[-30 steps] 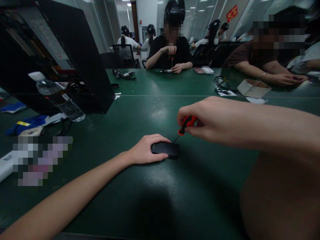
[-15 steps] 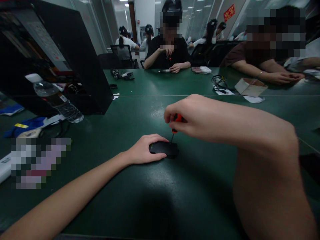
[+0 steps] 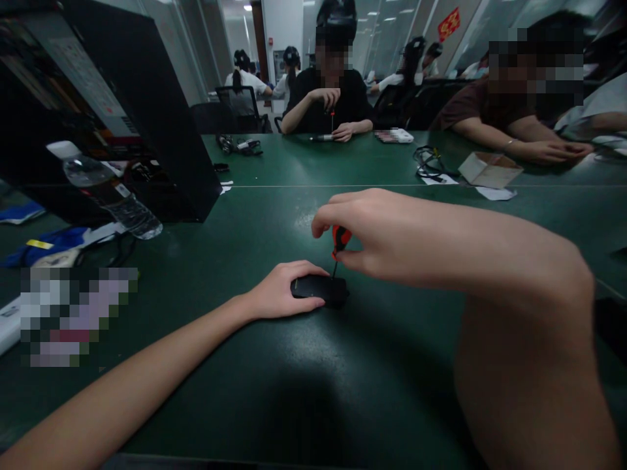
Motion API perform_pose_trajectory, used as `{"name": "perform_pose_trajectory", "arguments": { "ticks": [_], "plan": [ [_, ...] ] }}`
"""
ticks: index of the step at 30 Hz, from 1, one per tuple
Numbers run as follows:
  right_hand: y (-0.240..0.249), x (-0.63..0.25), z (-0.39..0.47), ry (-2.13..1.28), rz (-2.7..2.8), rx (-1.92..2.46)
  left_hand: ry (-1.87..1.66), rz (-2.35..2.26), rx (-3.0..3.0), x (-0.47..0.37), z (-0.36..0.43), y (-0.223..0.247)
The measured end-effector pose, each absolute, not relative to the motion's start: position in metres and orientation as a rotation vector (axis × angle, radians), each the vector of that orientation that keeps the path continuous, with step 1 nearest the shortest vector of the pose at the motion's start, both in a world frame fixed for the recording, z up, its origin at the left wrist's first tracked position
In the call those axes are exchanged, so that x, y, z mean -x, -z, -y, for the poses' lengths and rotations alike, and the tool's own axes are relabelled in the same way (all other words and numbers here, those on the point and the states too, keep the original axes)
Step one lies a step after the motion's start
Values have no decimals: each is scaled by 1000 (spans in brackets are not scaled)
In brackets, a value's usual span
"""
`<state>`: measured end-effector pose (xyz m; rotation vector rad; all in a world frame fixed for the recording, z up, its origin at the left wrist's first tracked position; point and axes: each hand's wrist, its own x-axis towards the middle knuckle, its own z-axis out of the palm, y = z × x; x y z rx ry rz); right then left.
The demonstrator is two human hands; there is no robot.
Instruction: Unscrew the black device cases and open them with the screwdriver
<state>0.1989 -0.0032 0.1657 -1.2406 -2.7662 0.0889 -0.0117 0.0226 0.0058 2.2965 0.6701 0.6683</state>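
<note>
A black computer mouse (image 3: 321,290) lies on the green table, its long side running left to right. My left hand (image 3: 281,290) grips it from the left, fingers along its far edge and thumb along its near edge. Above its right half, my right hand (image 3: 365,228) holds a red and black screwdriver (image 3: 341,239) by the handle. The screwdriver stands nearly upright, and the tip of its shaft meets the mouse near the far edge. Exactly what the tip rests in is too small to make out.
At the left stand a black computer case (image 3: 161,117) and a tilted water bottle (image 3: 110,189). Cables (image 3: 431,162) and an open box (image 3: 490,170) lie farther back on the right. Across the green table (image 3: 235,391) a person (image 3: 328,98) holds a screwdriver; another person leans at right.
My right hand's fingers have loosened and spread around the screwdriver handle, showing more of it. The mouse and my left hand stay in place.
</note>
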Motion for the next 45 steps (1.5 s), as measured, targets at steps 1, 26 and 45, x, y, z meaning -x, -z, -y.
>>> {"name": "perform_pose_trajectory", "arguments": {
  "ticks": [1, 26, 45],
  "plan": [
    [-165, -199, 3, -78, 2749, 1278, -670, -671, -2299, 12, -23, -6],
    [-180, -187, 18, -210, 2769, 1087, -678, -733, -2248, 13, -23, -1],
    [-174, -181, 12, -281, 2827, 1079, -927, -564, -2366, 15, -18, 3]
  ]
}}
